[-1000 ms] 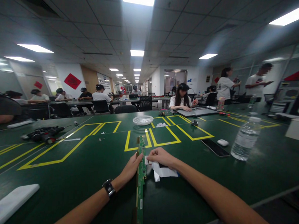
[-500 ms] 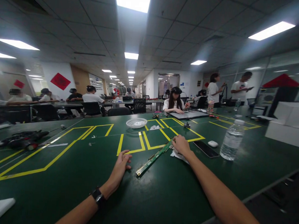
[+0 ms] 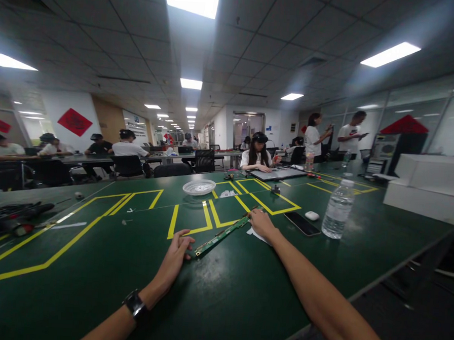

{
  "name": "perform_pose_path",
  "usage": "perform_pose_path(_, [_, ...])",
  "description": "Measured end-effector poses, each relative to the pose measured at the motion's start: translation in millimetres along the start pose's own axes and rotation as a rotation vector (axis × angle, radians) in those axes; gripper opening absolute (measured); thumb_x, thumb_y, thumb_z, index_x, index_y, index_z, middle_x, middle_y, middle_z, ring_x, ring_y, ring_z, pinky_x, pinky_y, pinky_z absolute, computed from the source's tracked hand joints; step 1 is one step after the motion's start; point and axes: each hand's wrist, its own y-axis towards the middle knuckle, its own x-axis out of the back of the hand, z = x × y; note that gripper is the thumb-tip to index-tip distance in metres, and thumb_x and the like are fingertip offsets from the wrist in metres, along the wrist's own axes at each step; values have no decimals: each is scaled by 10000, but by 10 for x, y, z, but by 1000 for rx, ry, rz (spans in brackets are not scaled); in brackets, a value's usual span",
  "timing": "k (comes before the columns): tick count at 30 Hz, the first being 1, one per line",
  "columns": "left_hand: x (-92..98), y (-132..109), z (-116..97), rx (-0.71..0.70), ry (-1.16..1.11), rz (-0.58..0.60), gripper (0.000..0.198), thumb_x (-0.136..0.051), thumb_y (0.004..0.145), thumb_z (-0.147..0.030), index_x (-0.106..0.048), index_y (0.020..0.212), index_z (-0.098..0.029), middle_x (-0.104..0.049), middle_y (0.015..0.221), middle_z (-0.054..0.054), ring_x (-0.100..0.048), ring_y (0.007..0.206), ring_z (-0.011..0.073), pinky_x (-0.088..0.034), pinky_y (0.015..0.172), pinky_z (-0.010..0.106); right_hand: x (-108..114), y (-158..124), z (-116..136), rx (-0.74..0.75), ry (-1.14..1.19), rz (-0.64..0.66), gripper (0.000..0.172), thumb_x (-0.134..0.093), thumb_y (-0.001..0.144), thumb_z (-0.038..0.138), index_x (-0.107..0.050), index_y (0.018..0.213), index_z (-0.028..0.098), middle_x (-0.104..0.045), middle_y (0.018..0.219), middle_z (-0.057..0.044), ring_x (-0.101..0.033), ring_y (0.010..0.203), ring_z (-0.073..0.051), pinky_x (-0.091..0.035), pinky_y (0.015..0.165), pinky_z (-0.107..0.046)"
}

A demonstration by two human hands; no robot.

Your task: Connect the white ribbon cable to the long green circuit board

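Note:
A long, narrow green circuit board (image 3: pixel 222 235) lies slantwise over the green table (image 3: pixel 220 301). Its far right end is gripped by my right hand (image 3: pixel 261 221), with the fingers closed around it. Beside the board's near left end is my left hand (image 3: pixel 177 248), fingers apart and slightly curled; whether the fingertips touch the board is hard to tell. A white paper piece (image 3: pixel 258 236) sits partly under my right hand.
Right of my right hand are a black phone (image 3: pixel 302 223), a white earbud case (image 3: pixel 312 215) and a water bottle (image 3: pixel 338 210). A white basket (image 3: pixel 199 187) stands beyond the board. Black tools (image 3: pixel 15 215) lie left. A person (image 3: pixel 257 155) sits opposite.
The view has turned slightly right, shifting the scene left. The board's near end is now closer to my left hand. My right hand still holds the far end.

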Motion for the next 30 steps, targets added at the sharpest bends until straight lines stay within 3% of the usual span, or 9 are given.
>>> perform_pose_path(4, [-8, -11, -12, -8, 30, 11, 479, -444, 839, -508, -443, 1198, -190, -569, 962, 54, -537, 825, 161, -481, 611, 236, -8, -5, 0, -13, -18, 28, 395, -384, 918, 228, -529, 1286, 208, -421, 1383, -145, -344, 1281, -279, -294, 992, -413])
perform_pose_path(8, [-10, -10, -11, -16, 51, 9, 468, -433, 848, -511, -443, 1199, -201, -569, 972, 50, -541, 811, 156, -484, 616, 236, 9, -17, 15, -49, -21, 31, 551, -398, 907, 227, -300, 1448, 242, -201, 1519, -134, -234, 1354, -290, -222, 1042, -437])
perform_pose_path(11, [-8, -8, -16, -19, 68, 11, 462, -422, 852, -512, -447, 1189, -196, -567, 964, 49, -543, 817, 159, -483, 618, 240, 32, -28, 20, -48, -8, -26, 600, -449, 881, 224, -278, 1456, 218, -262, 1496, -135, -272, 1334, -273, -237, 1039, -403])
perform_pose_path(15, [-11, -14, -28, -19, 79, 24, 480, -419, 844, -527, -444, 1185, -191, -572, 953, 45, -543, 814, 163, -479, 620, 248, 91, -42, -58, -15, -15, -35, 531, -435, 886, 191, -367, 1412, 217, -440, 1377, -129, -371, 1261, -248, -290, 999, -384])
perform_pose_path(20, [-32, -38, -55, -14, 73, 44, 471, -447, 823, -523, -481, 1155, -191, -591, 922, 39, -563, 779, 162, -469, 631, 255, 231, -44, -150, -64, -78, -94, 427, -412, 871, 96, -555, 1261, 196, -475, 1320, -146, -371, 1239, -281, -298, 981, -423])
perform_pose_path(22, [-43, -51, -83, -11, 82, 51, 457, -458, 813, -523, -504, 1122, -190, -597, 901, 37, -567, 769, 164, -463, 628, 254, 265, -45, -53, -25, -72, -108, 387, -405, 886, 123, -589, 1218, 198, -481, 1317, -135, -374, 1233, -285, -308, 977, -419])
perform_pose_path(25, [-53, -68, -133, -12, 108, 69, 445, -455, 813, -530, -523, 1089, -188, -601, 888, 40, -568, 765, 168, -458, 633, 256, 233, -70, 268, 69, -43, -93, 390, -389, 934, 285, -514, 1300, 231, -493, 1316, -107, -401, 1217, -263, -333, 970, -400])
perform_pose_path(27, [-52, -73, -151, -14, 117, 74, 443, -456, 814, -535, -529, 1081, -189, -603, 891, 43, -569, 771, 172, -457, 641, 259, 168, -106, 530, 174, 4, -23, 440, -347, 948, 410, -479, 1326, 229, -529, 1271, -120, -443, 1183, -272, -346, 959, -430])
perform_pose_path(30, [-39, -68, -135, -6, 122, 79, 436, -462, 819, -536, -534, 1085, -198, -605, 913, 47, -570, 791, 176, -455, 656, 260, 94, -177, 852, 304, 41, 62, 521, -336, 919, 553, -564, 1221, 193, -561, 1209, -137, -464, 1165, -298, -367, 931, -452])
